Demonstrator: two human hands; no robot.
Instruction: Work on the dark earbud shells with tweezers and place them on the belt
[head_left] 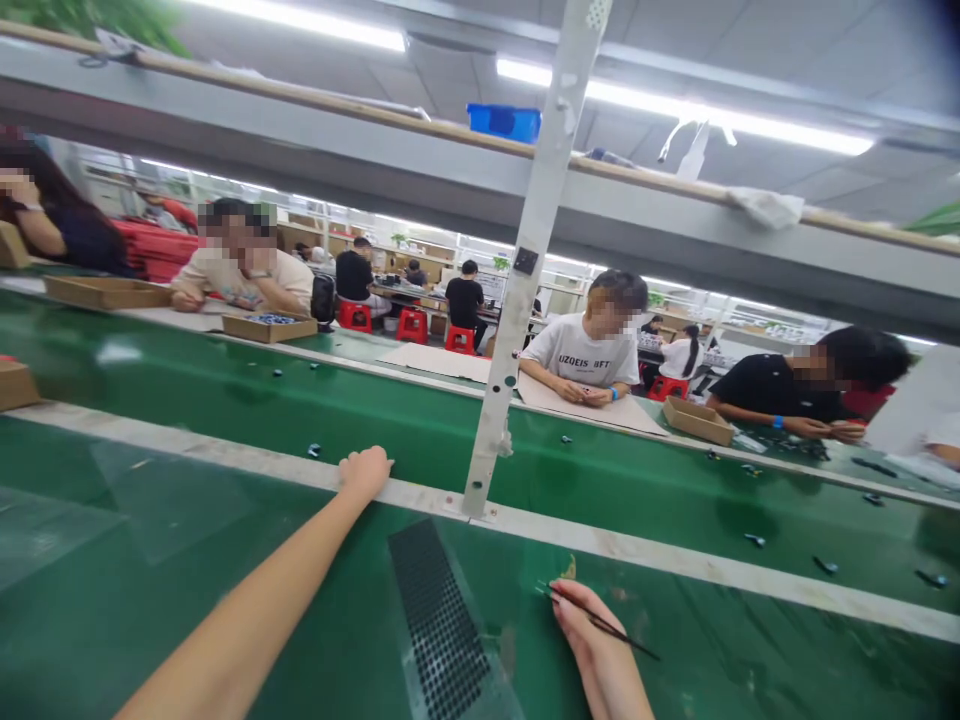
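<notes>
Slender dark tweezers (606,626) held slantwise in the right hand (589,625), tips directed left, transparent sheet (442,630) covered with close rows of round black dots, laid at a slant on the green tabletop (720,660), positioned left of the tweezers, lower end cut off by the view

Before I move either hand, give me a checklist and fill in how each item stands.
1. Tweezers gripped: ok, held in the right hand.
2. Tweezer tips carrying something: cannot tell, too small to make out.
3. Dotted sheet uncovered: ok, it lies on the green work surface with neither hand on it.
4. Left hand at the sheet: not ok, it is farther out, by the white rail along the belt.
5. Left hand free of parts: cannot tell, its curled fingers hide what may be inside.
6. Small part left of that hand kept clear: ok, a gap shows between them.
</notes>
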